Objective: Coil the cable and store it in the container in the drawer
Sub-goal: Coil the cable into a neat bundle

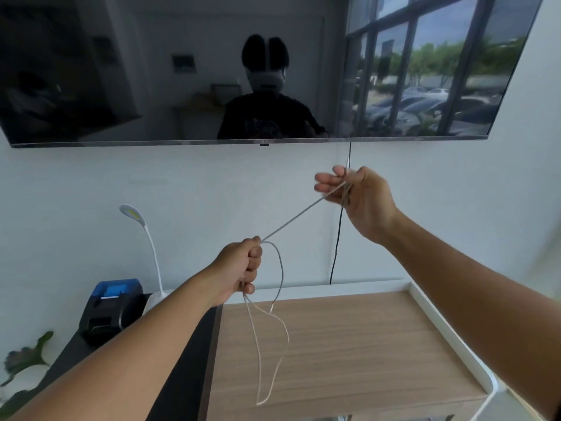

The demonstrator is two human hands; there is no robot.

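Note:
A thin white cable [291, 219] runs taut between my two hands, held up in front of the wall. My left hand [243, 265] is a closed fist around it at centre, with loose loops of the cable [267, 344] hanging below the fist down over the wooden top. My right hand [355, 196] is higher and to the right, fingers curled around the other stretch of the cable. The drawer and the container are not in view.
A wooden cabinet top [349, 344] with a white raised rim [449, 329] lies below. A black printer with a blue lid [112, 305] and a white desk lamp [145, 238] stand on a dark surface at left. A wall TV [212, 71] hangs above, a black cord [337, 238] dropping from it.

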